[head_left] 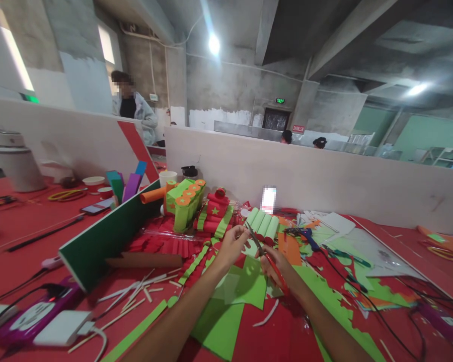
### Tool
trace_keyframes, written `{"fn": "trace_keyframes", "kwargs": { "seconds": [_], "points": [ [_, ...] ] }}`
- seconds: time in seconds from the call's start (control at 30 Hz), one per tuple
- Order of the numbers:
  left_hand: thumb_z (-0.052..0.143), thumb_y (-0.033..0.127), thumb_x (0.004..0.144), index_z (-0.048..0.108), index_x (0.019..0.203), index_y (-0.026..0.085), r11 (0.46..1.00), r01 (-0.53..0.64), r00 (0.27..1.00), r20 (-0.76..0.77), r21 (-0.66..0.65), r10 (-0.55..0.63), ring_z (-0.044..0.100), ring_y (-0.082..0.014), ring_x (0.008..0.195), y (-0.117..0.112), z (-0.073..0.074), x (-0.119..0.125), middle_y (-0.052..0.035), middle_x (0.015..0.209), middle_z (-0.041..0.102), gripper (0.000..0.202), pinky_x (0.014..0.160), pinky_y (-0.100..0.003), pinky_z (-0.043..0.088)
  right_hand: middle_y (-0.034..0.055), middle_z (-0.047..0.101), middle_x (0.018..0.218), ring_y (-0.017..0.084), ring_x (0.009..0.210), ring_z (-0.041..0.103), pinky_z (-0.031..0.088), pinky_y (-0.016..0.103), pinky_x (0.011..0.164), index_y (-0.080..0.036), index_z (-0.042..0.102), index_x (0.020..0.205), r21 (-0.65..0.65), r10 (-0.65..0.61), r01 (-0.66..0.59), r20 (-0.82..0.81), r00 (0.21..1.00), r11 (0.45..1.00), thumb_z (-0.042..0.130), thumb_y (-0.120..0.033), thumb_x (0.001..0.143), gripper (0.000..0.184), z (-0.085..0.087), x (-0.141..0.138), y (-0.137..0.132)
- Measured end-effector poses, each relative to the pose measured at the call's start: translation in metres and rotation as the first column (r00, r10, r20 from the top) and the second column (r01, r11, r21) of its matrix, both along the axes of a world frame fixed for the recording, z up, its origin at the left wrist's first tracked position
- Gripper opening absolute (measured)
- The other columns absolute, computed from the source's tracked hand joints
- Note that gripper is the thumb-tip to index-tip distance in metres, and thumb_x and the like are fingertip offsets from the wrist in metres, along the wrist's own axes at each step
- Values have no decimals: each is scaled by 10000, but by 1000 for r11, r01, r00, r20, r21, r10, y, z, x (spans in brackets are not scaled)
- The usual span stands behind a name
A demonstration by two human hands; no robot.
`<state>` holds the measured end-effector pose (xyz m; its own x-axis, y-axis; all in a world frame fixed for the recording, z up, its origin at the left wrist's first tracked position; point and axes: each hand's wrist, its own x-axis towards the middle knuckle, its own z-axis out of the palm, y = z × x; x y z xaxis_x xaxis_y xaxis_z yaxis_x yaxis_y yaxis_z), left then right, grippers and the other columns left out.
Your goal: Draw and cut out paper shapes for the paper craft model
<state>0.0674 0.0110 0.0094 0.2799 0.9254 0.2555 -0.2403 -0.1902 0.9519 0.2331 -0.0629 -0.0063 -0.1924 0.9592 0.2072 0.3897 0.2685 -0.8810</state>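
My right hand (279,269) is closed round the red handles of a pair of scissors (266,254), whose blades point up and left. My left hand (232,247) is pinched at the blade tips, on something too small to make out. Both hands hover over green paper sheets (245,286) on the red table (22,226). Just beyond them lie pale green paper rolls (264,224) and a paper model of red and green rolls with orange discs (196,206).
A green board (105,234) stands slanted at the left. White sticks (136,294), a purple device and a white charger (60,327) lie at front left. Black cables and paper scraps (347,271) cover the right. A white partition runs behind, with another person beyond it.
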Motion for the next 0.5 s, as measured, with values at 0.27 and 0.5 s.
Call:
{"fn": "trace_keyframes", "kwargs": {
  "seconds": [0.27,0.5],
  "points": [
    [612,424,785,533,756,167,1000,3,1000,-18,17,-3,561,-86,506,3,-3,0,40,645,539,270,459,-185,384,-38,474,608,85,428,392,310,188,394,-196,561,962,1,-4,4,7,1000,1000,474,-596,917,412,-4,1,1],
    [628,420,770,543,745,165,1000,7,1000,-6,-12,-7,568,-86,518,2,-2,0,32,666,547,270,459,-180,381,-36,501,624,77,413,392,320,184,388,-199,562,989,10,17,-17,29,999,1000,463,-587,927,405,-2,2,1]
  ]
}}
